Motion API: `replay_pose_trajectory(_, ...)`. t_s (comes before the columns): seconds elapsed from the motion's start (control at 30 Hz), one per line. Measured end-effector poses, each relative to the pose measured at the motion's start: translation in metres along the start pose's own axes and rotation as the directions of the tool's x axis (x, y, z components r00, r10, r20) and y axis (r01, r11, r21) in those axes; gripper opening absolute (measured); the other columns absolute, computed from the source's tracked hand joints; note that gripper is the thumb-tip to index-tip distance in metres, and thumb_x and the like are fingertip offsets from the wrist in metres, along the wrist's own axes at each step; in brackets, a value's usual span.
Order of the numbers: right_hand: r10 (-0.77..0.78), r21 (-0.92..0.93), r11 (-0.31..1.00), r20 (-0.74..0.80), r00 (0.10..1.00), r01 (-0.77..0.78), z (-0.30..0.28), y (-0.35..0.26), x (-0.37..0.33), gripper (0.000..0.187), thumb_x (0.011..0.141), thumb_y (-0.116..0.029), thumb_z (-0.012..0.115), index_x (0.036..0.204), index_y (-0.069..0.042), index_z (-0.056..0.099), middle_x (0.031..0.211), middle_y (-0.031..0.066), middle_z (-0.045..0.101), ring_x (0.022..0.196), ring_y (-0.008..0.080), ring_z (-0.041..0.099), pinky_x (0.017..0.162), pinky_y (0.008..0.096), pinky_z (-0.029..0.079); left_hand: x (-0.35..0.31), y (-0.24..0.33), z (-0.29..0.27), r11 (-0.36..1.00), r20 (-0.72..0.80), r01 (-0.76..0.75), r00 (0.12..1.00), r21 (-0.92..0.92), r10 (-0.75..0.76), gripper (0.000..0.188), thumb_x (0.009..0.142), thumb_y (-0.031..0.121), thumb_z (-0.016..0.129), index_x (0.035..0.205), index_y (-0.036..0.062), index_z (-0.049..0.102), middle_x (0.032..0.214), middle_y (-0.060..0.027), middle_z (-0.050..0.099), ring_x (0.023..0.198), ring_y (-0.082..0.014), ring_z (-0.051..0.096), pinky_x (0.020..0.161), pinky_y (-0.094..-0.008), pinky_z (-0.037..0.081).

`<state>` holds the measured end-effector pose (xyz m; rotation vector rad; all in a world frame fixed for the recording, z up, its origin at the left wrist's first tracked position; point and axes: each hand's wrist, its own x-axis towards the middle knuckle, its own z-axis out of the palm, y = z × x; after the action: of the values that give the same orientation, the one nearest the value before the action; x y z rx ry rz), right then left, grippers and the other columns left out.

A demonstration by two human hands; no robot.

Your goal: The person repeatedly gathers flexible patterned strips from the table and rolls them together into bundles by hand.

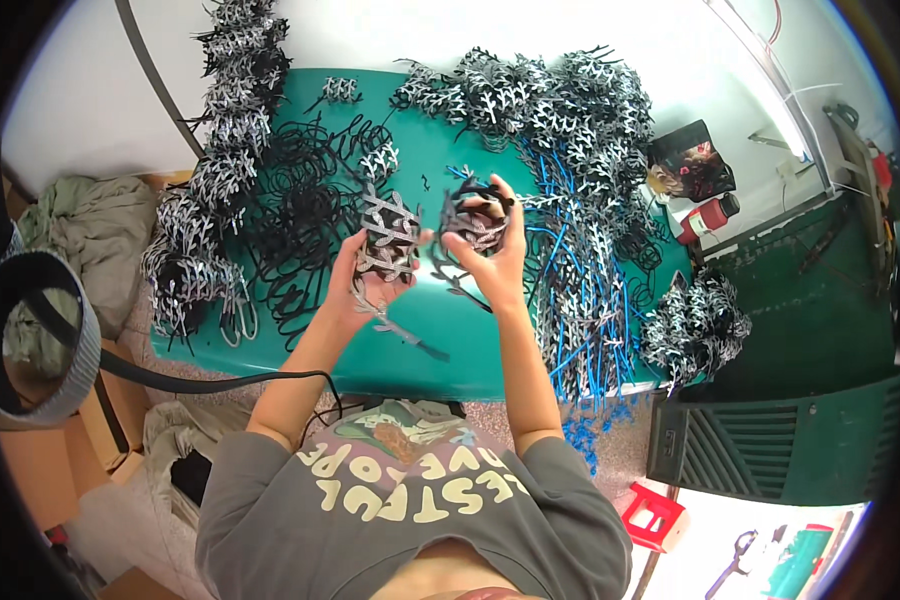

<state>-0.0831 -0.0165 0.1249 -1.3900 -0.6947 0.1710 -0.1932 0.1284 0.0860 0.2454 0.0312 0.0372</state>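
Just above the near part of the green table [410, 370], my left hand [345, 285] is closed round a rolled silver-and-black leaf trim [390, 235]. A loose leafy end [400, 335] hangs from that roll toward me. Beside it, my right hand [502, 268] grips a second, darker coil of leaf trim [478, 215], fingers and thumb curled about its sides. The two rolls are close together but apart. Beyond the left roll lies a smaller leaf-trim bundle [378, 160].
Black cord [305, 200] lies tangled left of my hands. Stacks of leaf trim [235, 150] line the left edge, with more heaped [530, 90] at the far right. Blue and silver strands [575, 300] spread on the right. A red bottle [708, 218] and red stool [655, 517] stand beyond.
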Motion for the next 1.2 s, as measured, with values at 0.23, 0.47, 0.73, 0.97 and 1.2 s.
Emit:
replay_pose_trajectory(0.23,0.115,-0.252,0.962,0.009,0.993,-0.109,0.008,-0.004,-0.020,0.068,0.088,-0.030,0.052,0.137,0.001,0.017,0.126,0.0198,0.038,0.116,0.0269,0.038,0.100,0.0342,0.027,0.008,-0.002,-0.015,0.935,-0.089,-0.180,0.972,0.307,0.216,0.041,0.091,0.036,0.042,0.117,0.0052,0.049,0.111,-0.0096,0.057,0.096,-0.0227,0.057,0.083,-0.0399,0.048)
replay_pose_trajectory(0.47,0.084,0.210,0.973,0.074,0.994,-0.098,-0.016,0.034,-0.019,0.048,0.081,-0.008,0.046,0.128,-0.004,0.037,0.115,0.0114,0.049,0.094,0.0169,0.055,0.087,0.0282,0.041,0.010,-0.009,-0.013,0.870,-0.060,-0.048,0.994,0.491,0.089,0.049,0.091,0.047,0.041,0.121,0.0084,0.044,0.110,-0.0077,0.057,0.092,-0.0232,0.060,0.078,-0.0404,0.050)
replay_pose_trajectory(0.73,0.226,0.194,0.940,0.257,0.940,-0.279,-0.020,-0.012,-0.032,0.057,0.074,-0.010,0.050,0.129,-0.008,0.039,0.106,0.0065,0.054,0.090,0.0130,0.053,0.079,0.0248,0.042,0.013,-0.011,0.010,0.733,-0.072,-0.126,0.970,0.669,0.232,0.047,0.089,0.037,0.050,0.122,0.0066,0.039,0.106,-0.0060,0.055,0.088,-0.0134,0.059,0.069,-0.0283,0.055)
replay_pose_trajectory(0.97,0.244,0.203,0.955,-0.135,0.960,-0.214,-0.032,-0.014,-0.025,0.034,0.083,-0.017,0.048,0.116,-0.007,0.044,0.090,0.0029,0.050,0.079,0.0082,0.049,0.066,0.0207,0.041,0.017,-0.020,0.001,0.677,-0.009,-0.107,0.986,0.728,0.165,0.056,0.089,0.041,0.047,0.130,0.0061,0.031,0.111,-0.0088,0.054,0.099,-0.0170,0.057,0.083,-0.0322,0.049)
replay_pose_trajectory(1.2,0.224,0.176,0.960,-0.020,0.974,-0.217,-0.029,-0.015,-0.028,0.042,0.083,-0.022,0.051,0.121,-0.009,0.041,0.097,0.0030,0.047,0.080,0.0090,0.044,0.071,0.0221,0.039,0.022,-0.026,0.015,0.624,0.013,-0.162,0.971,0.765,0.237,0.051,0.092,0.039,0.042,0.129,0.0060,0.031,0.115,-0.0077,0.052,0.100,-0.0140,0.055,0.082,-0.0272,0.048)
